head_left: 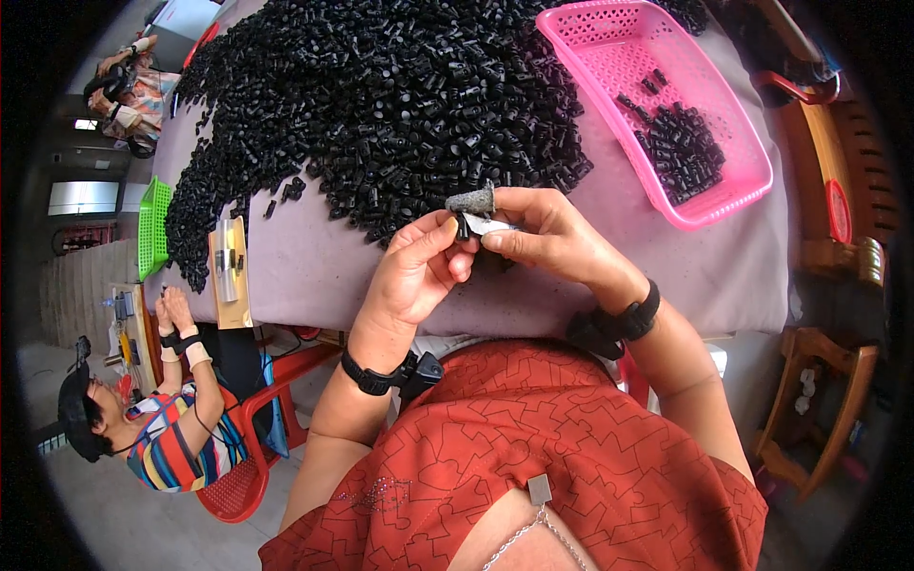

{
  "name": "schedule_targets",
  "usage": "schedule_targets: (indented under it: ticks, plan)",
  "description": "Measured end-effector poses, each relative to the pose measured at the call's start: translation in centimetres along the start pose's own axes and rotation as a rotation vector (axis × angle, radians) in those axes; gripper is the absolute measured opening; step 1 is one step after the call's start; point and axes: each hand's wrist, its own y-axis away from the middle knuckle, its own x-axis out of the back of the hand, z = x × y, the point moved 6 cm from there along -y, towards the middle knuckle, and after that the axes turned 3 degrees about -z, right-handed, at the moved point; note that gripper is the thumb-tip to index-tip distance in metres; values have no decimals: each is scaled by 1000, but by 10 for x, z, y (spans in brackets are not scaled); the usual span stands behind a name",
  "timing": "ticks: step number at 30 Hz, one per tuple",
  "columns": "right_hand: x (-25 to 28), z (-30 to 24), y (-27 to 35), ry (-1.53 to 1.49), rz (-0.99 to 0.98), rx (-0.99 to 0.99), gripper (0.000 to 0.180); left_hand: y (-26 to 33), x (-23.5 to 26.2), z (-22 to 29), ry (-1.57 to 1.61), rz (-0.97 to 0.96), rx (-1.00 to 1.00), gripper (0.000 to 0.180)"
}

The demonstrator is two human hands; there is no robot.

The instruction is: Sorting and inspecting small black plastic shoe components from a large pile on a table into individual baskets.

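Note:
My left hand [411,268] pinches a small black plastic part [463,226] between thumb and fingertips, just past the near edge of the heap. Opposite it, my right hand [564,236] grips a small pale blade [485,226] between thumb and fingers, its tip against or very close to the part. A grey fabric finger cover [471,201] sits on my right index finger, above the blade. Beyond both hands spreads a large heap of black plastic parts [409,105]. The blade's back end is hidden by my right fingers.
At the right stands a pink plastic basket [624,143] with several black parts in it. A cardboard piece with a clear tube [228,271] lies left, near a green basket [153,228]. A co-worker in a striped shirt [181,438] sits at the left on a red chair [249,490].

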Motion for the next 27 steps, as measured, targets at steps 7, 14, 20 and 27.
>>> schedule_targets:
  ticks: [7, 14, 20, 27]
  plan:
    - [-1, -2, 2, 11, 25, -106, 38, 0, 4, 5, -46, -67, -26, 11]
    - [-2, -6, 3, 3, 23, -41, 44, 0, -5, 7, -48, 26, -51, 14]
    - [-1, -6, 3, 15, 19, -34, 45, -1, 0, 5, -59, 35, -76, 15]
    - [1, -1, 2, 6, 58, -42, 48, -1, 9, 12, -81, 59, -155, 17]
